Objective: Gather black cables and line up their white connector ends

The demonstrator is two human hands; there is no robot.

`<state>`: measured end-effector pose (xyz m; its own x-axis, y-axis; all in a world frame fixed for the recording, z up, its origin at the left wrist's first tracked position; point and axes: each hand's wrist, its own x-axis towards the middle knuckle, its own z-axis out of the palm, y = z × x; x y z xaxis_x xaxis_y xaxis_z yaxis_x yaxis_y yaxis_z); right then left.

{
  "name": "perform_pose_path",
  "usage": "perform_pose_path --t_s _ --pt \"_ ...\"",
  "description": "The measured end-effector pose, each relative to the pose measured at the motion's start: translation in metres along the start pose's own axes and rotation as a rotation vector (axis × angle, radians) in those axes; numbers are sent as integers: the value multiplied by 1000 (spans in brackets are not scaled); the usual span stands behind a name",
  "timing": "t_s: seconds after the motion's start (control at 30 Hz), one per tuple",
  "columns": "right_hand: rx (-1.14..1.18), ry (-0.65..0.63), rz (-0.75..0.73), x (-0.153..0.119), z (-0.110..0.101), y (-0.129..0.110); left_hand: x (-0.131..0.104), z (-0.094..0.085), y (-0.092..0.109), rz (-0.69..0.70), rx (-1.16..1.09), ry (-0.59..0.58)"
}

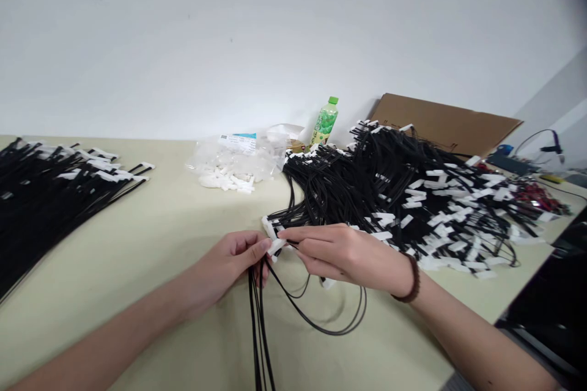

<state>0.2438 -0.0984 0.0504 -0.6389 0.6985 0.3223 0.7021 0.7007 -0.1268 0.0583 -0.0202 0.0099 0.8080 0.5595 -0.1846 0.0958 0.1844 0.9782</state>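
- Cables (55,195), black with white ends, lie in a thick bundle at the far left of the pale tabletop (174,238), their tips pointing right.
- A clear plastic bag (206,156) lies near the wall, a printed label on it and many small white pieces (224,178) at its front.
- The left hand (238,253) is in front of the bag, its thumb and fingers pinched on a white connector.
- Black strands (254,317) hang from beneath that hand and run down out of view; thinner ones loop to the right.
- The white connector (276,247) sits between the two hands, raised above the tabletop, more white parts just behind it.
- A green-capped bottle (324,122) leans behind, near the wall.
- The right hand (343,253) comes in from the right, fingers close together and tips at the connector; its thumb is hidden, so I cannot tell whether it grips.
- A large cable heap (389,159) spreads behind the right hand, white ends fanned rightward.
- A dark bracelet (415,281) circles the right wrist.
- A cardboard box (444,122) stands behind the heap.
- Red wires (536,195) lie at the far right.
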Motion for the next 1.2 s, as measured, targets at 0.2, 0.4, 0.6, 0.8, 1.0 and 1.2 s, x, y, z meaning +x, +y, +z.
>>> perform_pose_path --t_s 0.2,0.4,0.6,0.8,1.0,1.2 --pt "-55 11 -13 0 2 0 -1 1 1 4 18 -11" --pt "-63 -28 15 1 3 -1 -1 1 1 0 53 -1" --pt "-41 -39 36 2 6 -1 -1 0 -1 8 60 -11" --pt "-158 229 96 4 17 5 1 0 -3 38 -167 56" --pt "-168 341 -43 8 24 -12 2 0 -5 92 -355 106" --pt "-234 394 -130 12 34 -17 1 1 -6 112 -390 129"
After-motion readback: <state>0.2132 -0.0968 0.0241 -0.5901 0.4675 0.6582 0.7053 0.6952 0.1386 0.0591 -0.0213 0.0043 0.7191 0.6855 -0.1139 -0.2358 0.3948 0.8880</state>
